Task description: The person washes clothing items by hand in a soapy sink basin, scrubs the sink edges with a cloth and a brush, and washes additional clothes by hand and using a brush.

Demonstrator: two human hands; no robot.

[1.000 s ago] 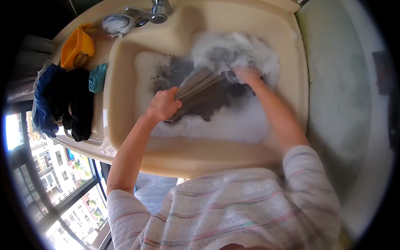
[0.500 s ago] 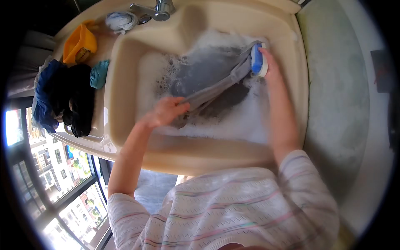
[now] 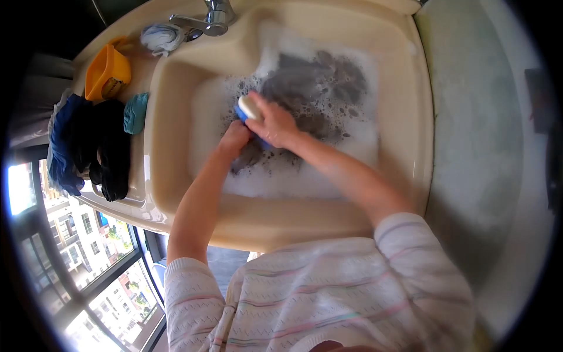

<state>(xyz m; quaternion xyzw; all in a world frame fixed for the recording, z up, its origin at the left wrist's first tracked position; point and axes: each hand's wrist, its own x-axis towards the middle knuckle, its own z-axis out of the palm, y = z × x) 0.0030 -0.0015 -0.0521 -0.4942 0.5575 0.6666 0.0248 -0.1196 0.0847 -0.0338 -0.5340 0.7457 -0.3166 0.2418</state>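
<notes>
My right hand is wrapped round a blue and white scrub brush, over the left part of the water. Close against it, my left hand is closed, with dark grey cloth just below its fingers. What lies under the brush is mostly hidden by my hands. More of the grey garment spreads through the foamy water of the beige sink. Suds ring the cloth on all sides.
A chrome faucet stands at the back. On the left ledge are a whitish cloth, a yellow container, a teal cloth, black clothing and blue clothing. A window is at lower left.
My right hand has brought the brush from the sink's right side leftward to my left hand. The grey garment, stretched between my hands before, now lies slack in the water.
</notes>
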